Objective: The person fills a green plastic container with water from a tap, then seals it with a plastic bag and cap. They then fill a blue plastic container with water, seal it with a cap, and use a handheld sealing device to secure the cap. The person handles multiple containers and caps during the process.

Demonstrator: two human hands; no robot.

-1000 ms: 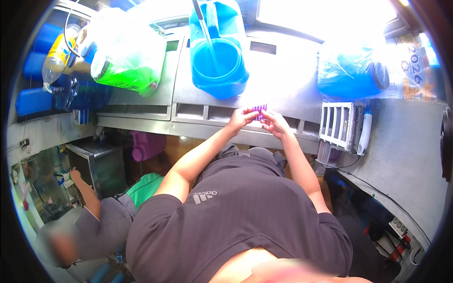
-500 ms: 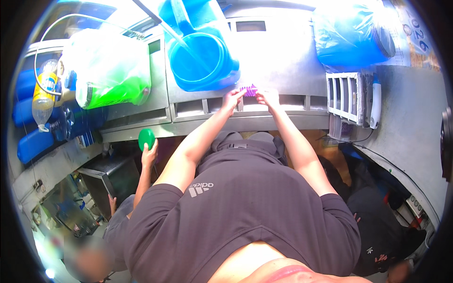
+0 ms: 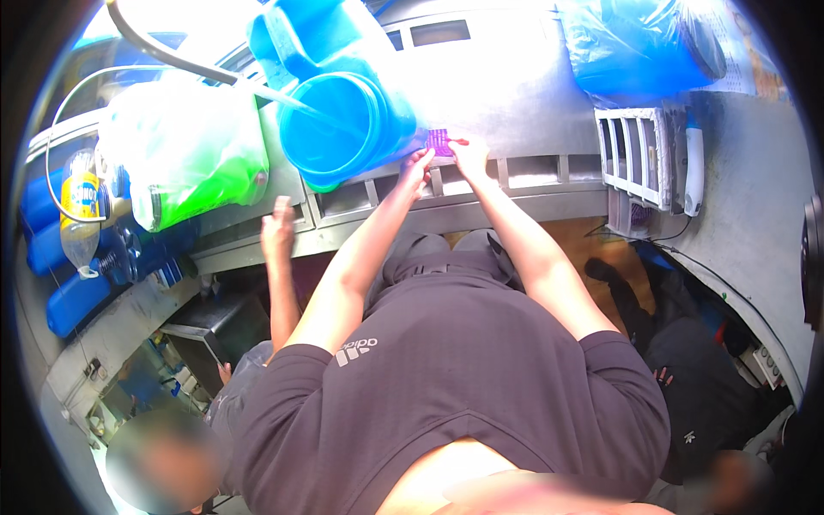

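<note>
A small flat purple piece with a grid pattern is held over the metal counter, close to the blue bucket. The fingers of my left hand pinch its left lower side. My right hand is closed at the right of the piece. A thin red thing shows at those right fingertips, its kind too small to tell. Both forearms reach forward over the counter's front edge. Under the bucket's near rim a bit of green shows.
A co-worker's hand is raised left of my left arm. A bagged green container and a plastic bottle stand left, with a hose running to the bucket. Right are a white slatted rack and a bagged blue container.
The purple piece has turned its flat side into view, and red now shows at my right fingers. The co-worker's hand has moved up and no longer holds the round green lid.
</note>
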